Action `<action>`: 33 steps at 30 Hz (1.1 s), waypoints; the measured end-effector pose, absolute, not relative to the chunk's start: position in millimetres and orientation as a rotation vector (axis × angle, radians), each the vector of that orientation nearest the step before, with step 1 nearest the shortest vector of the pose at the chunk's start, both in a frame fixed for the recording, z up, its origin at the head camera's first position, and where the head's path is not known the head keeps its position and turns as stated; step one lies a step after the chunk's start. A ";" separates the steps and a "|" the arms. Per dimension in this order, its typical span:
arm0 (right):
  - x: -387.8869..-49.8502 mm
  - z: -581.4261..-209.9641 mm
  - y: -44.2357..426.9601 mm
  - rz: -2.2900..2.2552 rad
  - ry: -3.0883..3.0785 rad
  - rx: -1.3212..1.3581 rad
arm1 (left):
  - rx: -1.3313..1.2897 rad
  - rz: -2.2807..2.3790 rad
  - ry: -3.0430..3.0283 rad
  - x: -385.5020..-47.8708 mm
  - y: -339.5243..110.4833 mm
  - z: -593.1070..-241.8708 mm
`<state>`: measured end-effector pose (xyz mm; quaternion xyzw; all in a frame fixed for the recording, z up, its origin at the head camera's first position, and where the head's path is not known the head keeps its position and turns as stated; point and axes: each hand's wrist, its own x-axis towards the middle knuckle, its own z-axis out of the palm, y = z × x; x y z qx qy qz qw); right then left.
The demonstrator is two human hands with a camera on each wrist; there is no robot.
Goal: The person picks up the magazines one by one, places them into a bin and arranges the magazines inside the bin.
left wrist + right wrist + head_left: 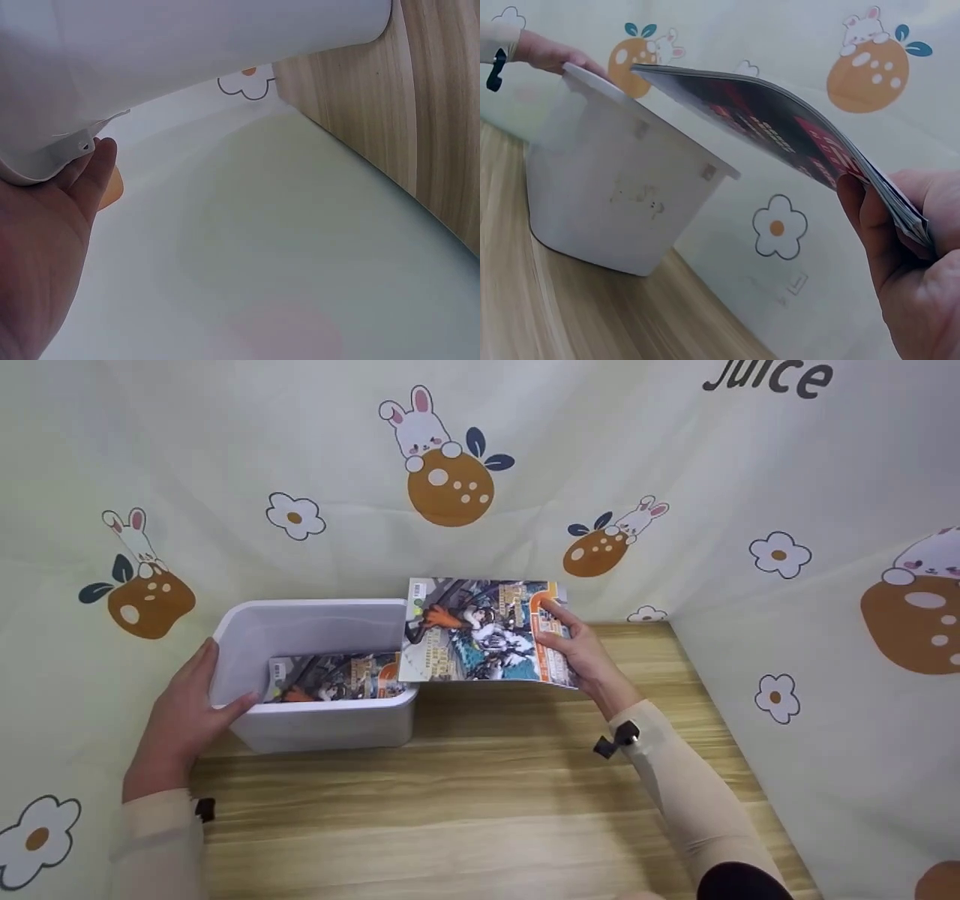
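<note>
In the head view a white plastic storage bin (322, 727) stands on the wood-grain surface at the left. My left hand (180, 712) holds its left end, with the thumb over the front rim and the fingers along the outer side. Inside the bin lies a magazine (352, 675) with a colourful cover. My right hand (589, 656) grips a second magazine (480, 637) with a similar cover by its right edge, thumb on top. This magazine is level, its left edge over the bin's right rim. From the right wrist view, the held magazine (757, 112) bends slightly, fingers underneath.
The wood-grain surface (450, 810) extends in front of the bin and to its right. Pale cloth (337, 450) printed with rabbits, oranges and flowers hangs behind and along both sides.
</note>
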<state>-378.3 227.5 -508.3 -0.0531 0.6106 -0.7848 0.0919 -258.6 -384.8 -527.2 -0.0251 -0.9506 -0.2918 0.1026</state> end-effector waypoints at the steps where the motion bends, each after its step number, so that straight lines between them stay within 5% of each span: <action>1: -378.2 -507.3 224.8 -2.334 1.812 -0.163 | -0.078 -0.858 -2.804 -258.8 -384.3 -527.3; 33: -378.8 -490.0 137.4 -2.308 1.776 -0.222 | -0.088 -0.857 -2.795 -261.3 -384.1 -528.7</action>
